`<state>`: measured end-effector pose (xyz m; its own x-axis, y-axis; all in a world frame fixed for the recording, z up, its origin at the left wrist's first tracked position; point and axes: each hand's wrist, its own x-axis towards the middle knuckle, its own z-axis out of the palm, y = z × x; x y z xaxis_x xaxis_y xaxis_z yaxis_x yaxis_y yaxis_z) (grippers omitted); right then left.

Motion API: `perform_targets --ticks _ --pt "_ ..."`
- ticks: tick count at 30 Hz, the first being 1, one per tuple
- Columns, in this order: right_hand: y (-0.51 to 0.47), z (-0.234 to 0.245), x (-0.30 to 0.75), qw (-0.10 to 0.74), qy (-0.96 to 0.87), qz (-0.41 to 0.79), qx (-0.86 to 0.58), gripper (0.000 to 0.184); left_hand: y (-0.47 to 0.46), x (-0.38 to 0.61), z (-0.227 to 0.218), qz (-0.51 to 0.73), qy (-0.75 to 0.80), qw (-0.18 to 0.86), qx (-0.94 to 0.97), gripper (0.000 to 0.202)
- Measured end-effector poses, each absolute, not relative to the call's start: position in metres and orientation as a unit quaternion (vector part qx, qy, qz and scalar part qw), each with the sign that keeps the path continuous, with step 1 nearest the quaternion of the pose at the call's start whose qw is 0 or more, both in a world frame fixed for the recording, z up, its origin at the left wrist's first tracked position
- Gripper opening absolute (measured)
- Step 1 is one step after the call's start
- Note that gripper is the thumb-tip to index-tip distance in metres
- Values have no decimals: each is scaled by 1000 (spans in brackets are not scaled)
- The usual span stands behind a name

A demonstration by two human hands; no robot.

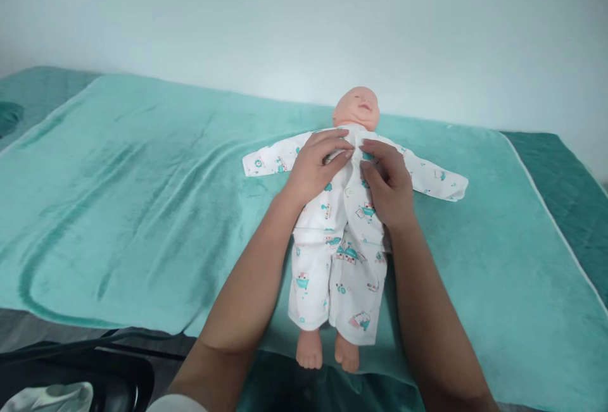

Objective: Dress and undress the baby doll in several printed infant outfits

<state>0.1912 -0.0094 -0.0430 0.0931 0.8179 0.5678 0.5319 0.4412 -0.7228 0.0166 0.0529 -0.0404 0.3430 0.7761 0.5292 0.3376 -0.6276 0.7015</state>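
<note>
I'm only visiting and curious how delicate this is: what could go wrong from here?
The bald baby doll in white printed clothes might slide off if tugged: its bare feet lie near the front edge of the teal, plush-looking blanket.

That blanket is wrinkled beside the doll, so it could shift too.

The left hand and right hand are at the jacket's front, so a hard pull might strain the fabric.

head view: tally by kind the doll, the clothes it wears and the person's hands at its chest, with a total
Doll: 1
Printed top: 1
Printed trousers: 1
Hands: 2, the left hand and the right hand
Total: 5
</note>
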Motion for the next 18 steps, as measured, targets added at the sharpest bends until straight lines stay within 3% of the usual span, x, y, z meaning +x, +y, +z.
perform_targets --ticks 7,10,18 --pt "-10 -42 193 516 -684 111 -504 29 52 16 -40 440 343 248 792 20" --pt "-10 -41 192 515 -690 108 -497 28 53 15 -42 445 321 237 802 30" --pt "-13 -38 189 557 -667 122 -479 22 56 15 -42 434 287 208 828 38"
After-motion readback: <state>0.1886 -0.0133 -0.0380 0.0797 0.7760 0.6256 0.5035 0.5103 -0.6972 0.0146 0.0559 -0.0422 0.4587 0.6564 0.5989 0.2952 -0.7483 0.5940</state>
